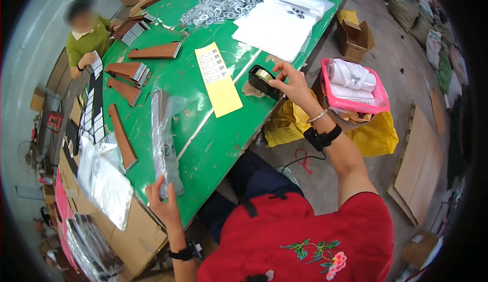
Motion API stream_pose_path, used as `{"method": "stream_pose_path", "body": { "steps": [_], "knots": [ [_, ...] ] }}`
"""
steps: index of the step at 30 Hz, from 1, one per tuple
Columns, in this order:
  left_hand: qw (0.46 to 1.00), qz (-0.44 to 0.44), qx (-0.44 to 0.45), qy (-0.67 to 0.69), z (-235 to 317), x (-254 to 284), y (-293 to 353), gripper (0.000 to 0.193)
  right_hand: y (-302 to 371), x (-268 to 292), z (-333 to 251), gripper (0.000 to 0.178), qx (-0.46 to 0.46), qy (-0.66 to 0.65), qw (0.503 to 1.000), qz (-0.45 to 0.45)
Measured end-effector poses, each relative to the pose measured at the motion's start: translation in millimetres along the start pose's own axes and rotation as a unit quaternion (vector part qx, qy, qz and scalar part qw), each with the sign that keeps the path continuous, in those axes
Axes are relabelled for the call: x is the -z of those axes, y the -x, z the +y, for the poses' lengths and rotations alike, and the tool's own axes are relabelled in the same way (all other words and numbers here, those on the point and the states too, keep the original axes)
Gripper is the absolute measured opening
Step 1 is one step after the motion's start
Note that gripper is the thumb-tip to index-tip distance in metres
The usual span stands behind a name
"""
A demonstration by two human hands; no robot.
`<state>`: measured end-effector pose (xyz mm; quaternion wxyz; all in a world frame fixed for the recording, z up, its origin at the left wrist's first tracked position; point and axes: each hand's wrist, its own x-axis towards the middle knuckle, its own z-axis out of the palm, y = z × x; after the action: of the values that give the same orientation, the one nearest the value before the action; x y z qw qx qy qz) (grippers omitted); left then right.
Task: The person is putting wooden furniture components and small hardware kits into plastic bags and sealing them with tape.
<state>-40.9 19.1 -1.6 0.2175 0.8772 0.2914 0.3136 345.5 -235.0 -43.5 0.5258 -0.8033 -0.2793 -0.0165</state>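
My right hand point(294, 83) is at a black tape dispenser point(265, 85) near the table's right edge. Its thumb and fingers are bent together beside the roll of clear tape point(263, 74), pinching the tape; the tape's free end is too small to make out. A brown, wedge-shaped piece in a clear plastic bag point(163, 150) lies lengthwise on the green table point(213, 150). At the near end of that bag, my left hand point(165, 206) has thumb and forefinger spread, one on either side of it.
A yellow label sheet point(223, 91) lies mid-table. Several brown pieces point(122, 137) lie left; metal rings point(239, 0) and white bags point(279, 25) are at the far end. A pink basket point(378, 101) stands right of the table. A co-worker point(89, 38) sits across, holding a white slip.
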Motion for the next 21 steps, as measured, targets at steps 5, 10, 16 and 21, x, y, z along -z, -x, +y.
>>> {"method": "stream_pose_path", "body": {
  "steps": [5,10,16,21],
  "knots": [
    [0.999,-0.007,0.034,0.007,-1.0,0.3,0.2,0.031,8.0,18.1,-17.5,0.029,-0.029,-0.018,0.999,-0.002],
    [0.999,-0.004,0.038,0.008,-6.0,-1.4,0.3,0.031,40.2,44.5,-9.9,0.025,-0.114,-0.174,0.978,-0.033],
    [0.998,-0.007,0.057,0.023,-10.8,-0.8,1.5,0.032,73.1,58.8,10.8,0.027,-0.169,-0.219,0.960,-0.031],
    [0.997,-0.014,0.070,0.006,-6.3,2.0,3.7,0.032,71.7,36.4,23.3,0.023,-0.200,-0.290,0.935,-0.033]
  ]
}}
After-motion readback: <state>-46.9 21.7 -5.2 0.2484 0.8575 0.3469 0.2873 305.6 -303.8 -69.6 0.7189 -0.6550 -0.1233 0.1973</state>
